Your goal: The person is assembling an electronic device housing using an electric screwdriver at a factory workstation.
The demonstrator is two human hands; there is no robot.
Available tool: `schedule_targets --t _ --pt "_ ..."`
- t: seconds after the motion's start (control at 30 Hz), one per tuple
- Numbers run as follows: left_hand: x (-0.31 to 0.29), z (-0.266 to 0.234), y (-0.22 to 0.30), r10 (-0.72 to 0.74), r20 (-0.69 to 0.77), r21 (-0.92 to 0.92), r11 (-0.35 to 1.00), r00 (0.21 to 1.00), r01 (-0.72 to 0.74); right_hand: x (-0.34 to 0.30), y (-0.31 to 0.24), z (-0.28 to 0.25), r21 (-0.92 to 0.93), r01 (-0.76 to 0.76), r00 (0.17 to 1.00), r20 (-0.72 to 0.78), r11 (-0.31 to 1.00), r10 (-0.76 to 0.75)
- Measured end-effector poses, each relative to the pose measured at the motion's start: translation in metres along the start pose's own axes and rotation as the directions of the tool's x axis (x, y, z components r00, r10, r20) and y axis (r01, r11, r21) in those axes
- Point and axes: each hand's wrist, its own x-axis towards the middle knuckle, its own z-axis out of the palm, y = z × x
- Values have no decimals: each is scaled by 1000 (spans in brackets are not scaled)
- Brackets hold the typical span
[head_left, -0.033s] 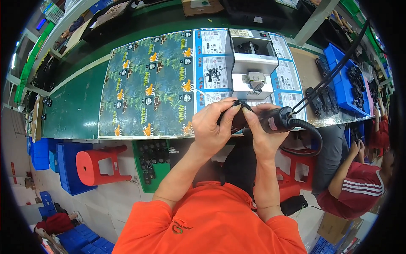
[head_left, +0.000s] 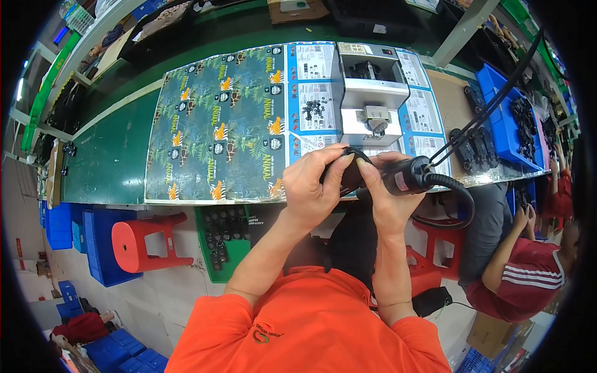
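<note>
At the bench's near edge, my left hand (head_left: 311, 181) is closed around a black plastic part (head_left: 352, 178), thumb pressed on its top. Just right of it, my right hand (head_left: 390, 210) is wrapped about a black corded electric screwdriver (head_left: 405, 176), whose tip is hidden by the fingers and the part. My right thumb touches the black part too. Beyond both hands stands a silver metal machine (head_left: 372, 94) with a small metal block at its front. Small black pieces (head_left: 314, 110) lie in a loose pile left of this machine.
Animal-printed sheets (head_left: 217, 124) cover the green bench. Black parts (head_left: 477, 149) and a blue tray (head_left: 494, 121) sit at the right, under hanging cables (head_left: 497, 102). Below are a red stool (head_left: 129, 247) and a green crate (head_left: 233, 264). Another person (head_left: 522, 273) works at the right.
</note>
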Motion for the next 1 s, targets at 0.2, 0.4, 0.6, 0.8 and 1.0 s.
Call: schedule_targets --t 0.2,0.4,0.6,0.8,1.0 --pt "-1 -5 0 -13 40 10 1000 999 13 2 -2 -1 1 -8 1000 -10 1000 8" --pt "6 -35 -11 -376 458 -262 809 806 526 9 5 -13 26 -83 996 -28 996 83" --pt "7 -68 -22 -457 826 -287 160 329 944 16 5 -15 93 -179 982 72 980 172" --pt "35 -124 -92 -85 626 510 797 775 -324 24 5 -46 155 -31 1000 0 987 31" --pt "48 -229 -125 -181 753 603 575 633 -553 18 14 -50 208 -61 992 122 976 36"
